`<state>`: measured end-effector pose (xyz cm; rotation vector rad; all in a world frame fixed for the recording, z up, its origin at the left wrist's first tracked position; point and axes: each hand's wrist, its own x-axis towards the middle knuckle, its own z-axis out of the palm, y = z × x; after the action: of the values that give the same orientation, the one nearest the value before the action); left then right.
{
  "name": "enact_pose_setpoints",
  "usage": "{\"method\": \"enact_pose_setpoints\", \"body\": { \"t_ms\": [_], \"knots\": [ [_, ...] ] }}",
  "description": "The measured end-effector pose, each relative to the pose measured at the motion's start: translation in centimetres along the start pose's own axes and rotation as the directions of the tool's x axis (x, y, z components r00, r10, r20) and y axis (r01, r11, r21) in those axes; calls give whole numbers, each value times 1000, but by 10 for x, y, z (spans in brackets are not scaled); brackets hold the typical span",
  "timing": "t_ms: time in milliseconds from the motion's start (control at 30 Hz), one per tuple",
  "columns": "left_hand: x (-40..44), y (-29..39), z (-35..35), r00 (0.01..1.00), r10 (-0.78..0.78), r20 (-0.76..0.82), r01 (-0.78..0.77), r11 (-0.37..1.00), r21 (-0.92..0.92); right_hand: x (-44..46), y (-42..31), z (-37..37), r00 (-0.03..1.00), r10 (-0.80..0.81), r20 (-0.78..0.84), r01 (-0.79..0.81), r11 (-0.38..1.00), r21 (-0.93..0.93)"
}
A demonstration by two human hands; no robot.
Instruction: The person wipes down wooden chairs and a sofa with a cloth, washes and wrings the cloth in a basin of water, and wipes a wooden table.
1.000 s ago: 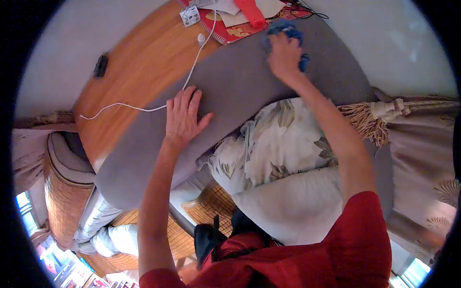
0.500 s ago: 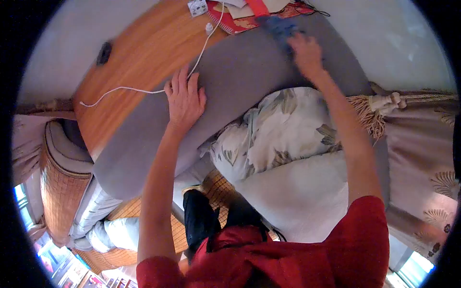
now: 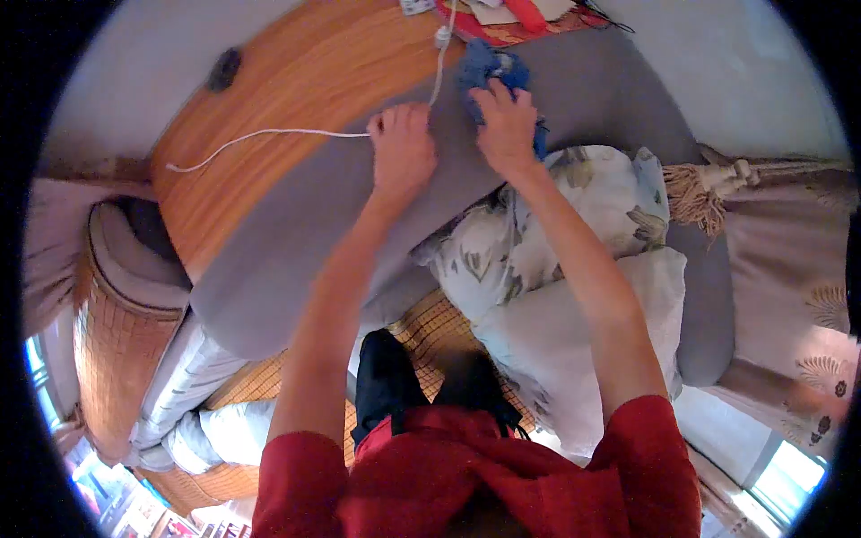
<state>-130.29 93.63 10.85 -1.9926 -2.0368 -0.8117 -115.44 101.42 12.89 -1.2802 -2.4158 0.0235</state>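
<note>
My left hand [image 3: 404, 148] has its fingers curled over the white cable [image 3: 287, 132], on the grey padded sofa back [image 3: 305, 229]. One length of the cable runs left across the wooden surface [image 3: 314, 85]; the other goes up to a small white plug-like piece [image 3: 442, 37]. To the right, my right hand [image 3: 508, 130] grips a crumpled blue cloth [image 3: 480, 67] against the grey padding. Part of the cloth is hidden under the fingers.
A red patterned mat [image 3: 502, 36] with papers and a red strip lies at the far edge. A small black object [image 3: 224, 69] sits on the wood at left. Leaf-print cushions [image 3: 484, 255] lean below my right arm, beside a curtain tassel [image 3: 695, 193].
My right hand has come left and nearer with the blue cloth, away from the red mat. My left hand has moved right and up and closed on the cable, which has shifted with it.
</note>
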Motion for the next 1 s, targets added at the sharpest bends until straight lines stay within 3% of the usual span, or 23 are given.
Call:
{"method": "enact_pose_setpoints", "body": {
  "t_ms": [67,167,233,300,367,400,500,533,600,667,700,800,867,900,967,1000],
  "knots": [
    [2,-2,2,994,-111,12,112,984,-138,1,0,-3,999,26,33,-26,1000,-1],
    [16,-7,-11,989,-142,39,147,962,-228,7,18,11,999,-48,-15,48,998,-30],
    [35,-21,-21,951,-269,152,305,896,-324,10,22,17,999,-51,-12,51,999,-9],
    [48,-42,-36,979,-62,-194,10,966,-257,12,18,19,1000,0,-10,-1,1000,-18],
    [61,-52,-69,991,-22,-131,-22,947,-321,11,-6,27,998,57,-8,-57,998,-33],
    [65,-55,-79,996,42,-80,-71,911,-406,10,-20,30,999,11,-34,-12,999,-30],
    [64,-52,-87,998,65,-17,-67,925,-373,-6,-93,38,988,-146,-55,136,979,-154],
    [65,-49,-89,997,77,16,-66,930,-360,-12,-127,42,993,-117,5,117,987,-108],
    [66,-43,-89,991,106,86,-71,938,-338,-25,-201,46,996,-6,85,-14,974,227],
    [68,-38,-86,978,142,154,-75,924,-376,-56,-255,40,942,-311,-128,336,891,306],
    [69,-35,-82,960,176,220,-75,912,-403,-65,-283,34,932,-348,-104,364,894,261],
    [66,-20,-37,983,95,155,-34,934,-356,-84,-353,24,893,-450,-7,438,866,239],
    [60,-17,-48,878,143,458,-50,976,-210,-98,-381,34,740,-666,90,576,697,427],
    [47,-17,-66,887,117,447,-35,982,-187,-96,-373,31,771,-637,-3,562,678,474],
    [28,-17,-103,897,71,436,-5,989,-150,-77,-340,16,731,-653,198,555,738,384],
    [23,-20,-121,911,130,391,-40,973,-229,-64,-320,11,742,-618,257,537,779,323]
  ]
}}
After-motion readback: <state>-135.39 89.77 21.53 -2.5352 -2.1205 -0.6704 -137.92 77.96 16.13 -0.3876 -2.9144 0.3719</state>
